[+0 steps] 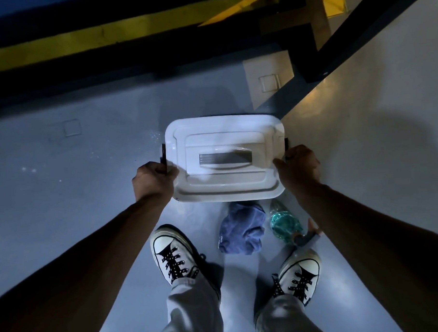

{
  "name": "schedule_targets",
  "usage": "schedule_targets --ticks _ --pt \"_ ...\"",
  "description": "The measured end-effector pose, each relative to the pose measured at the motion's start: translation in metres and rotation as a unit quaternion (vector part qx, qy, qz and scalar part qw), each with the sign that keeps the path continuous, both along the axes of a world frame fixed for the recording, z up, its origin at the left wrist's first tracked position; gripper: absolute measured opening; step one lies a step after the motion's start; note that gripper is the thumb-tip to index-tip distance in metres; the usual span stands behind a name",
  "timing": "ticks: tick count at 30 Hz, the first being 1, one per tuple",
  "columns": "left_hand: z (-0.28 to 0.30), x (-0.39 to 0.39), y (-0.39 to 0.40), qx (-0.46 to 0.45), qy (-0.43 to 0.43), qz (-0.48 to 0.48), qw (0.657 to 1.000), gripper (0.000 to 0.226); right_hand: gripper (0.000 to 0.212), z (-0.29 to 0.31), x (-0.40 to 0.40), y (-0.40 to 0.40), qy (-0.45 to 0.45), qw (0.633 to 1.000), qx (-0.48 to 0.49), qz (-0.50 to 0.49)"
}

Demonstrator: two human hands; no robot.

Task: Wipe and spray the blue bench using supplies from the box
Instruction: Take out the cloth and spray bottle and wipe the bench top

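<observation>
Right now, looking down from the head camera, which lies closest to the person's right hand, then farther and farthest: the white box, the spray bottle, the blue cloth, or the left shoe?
1. White box: gripped at its right end by the right hand.
2. Spray bottle: on the floor just below that hand.
3. Blue cloth: left of the bottle.
4. Left shoe: farthest left.

No legible text or labels anywhere.

White laced sneakers (175, 255) on grey floor (62, 172); beyond — a yellow-and-black striped edge (82, 43).
</observation>
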State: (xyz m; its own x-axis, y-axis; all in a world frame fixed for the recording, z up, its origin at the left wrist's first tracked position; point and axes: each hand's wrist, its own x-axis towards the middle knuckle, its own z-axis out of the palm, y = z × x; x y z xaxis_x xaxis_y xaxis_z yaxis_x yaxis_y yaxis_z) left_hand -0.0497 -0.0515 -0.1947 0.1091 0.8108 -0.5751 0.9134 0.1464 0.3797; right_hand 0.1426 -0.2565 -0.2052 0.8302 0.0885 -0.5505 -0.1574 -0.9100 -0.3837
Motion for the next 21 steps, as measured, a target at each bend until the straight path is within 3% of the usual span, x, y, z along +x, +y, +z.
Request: schedule_targets --ticks 3,8,11,14,18,21 --pt "0.005 -0.004 -0.005 0.002 -0.006 0.0 1.0 0.033 0.042 0.012 -0.002 -0.011 0.019 1.0 0.019 -0.001" --pt "0.026 -0.037 -0.048 0.07 -0.048 0.015 0.996 0.023 0.016 0.047 -0.047 -0.051 -0.002 0.996 0.051 0.074" --pt "0.029 -0.073 -0.096 -0.008 -0.051 0.046 0.998 0.015 0.017 0.039 -0.097 -0.085 0.036 0.979 0.031 0.197" --pt "0.023 -0.107 -0.133 -0.064 -0.076 0.084 0.991 0.018 0.027 0.009 -0.144 -0.106 0.109 0.947 0.014 0.301" --pt "0.001 -0.134 -0.153 -0.045 -0.109 0.114 0.986 0.018 0.066 -0.069 -0.18 -0.102 0.053 0.921 0.023 0.385" --pt "-0.021 -0.147 -0.148 -0.051 -0.171 0.082 0.981 0.014 0.079 -0.113 -0.191 -0.083 0.029 0.917 -0.017 0.396"
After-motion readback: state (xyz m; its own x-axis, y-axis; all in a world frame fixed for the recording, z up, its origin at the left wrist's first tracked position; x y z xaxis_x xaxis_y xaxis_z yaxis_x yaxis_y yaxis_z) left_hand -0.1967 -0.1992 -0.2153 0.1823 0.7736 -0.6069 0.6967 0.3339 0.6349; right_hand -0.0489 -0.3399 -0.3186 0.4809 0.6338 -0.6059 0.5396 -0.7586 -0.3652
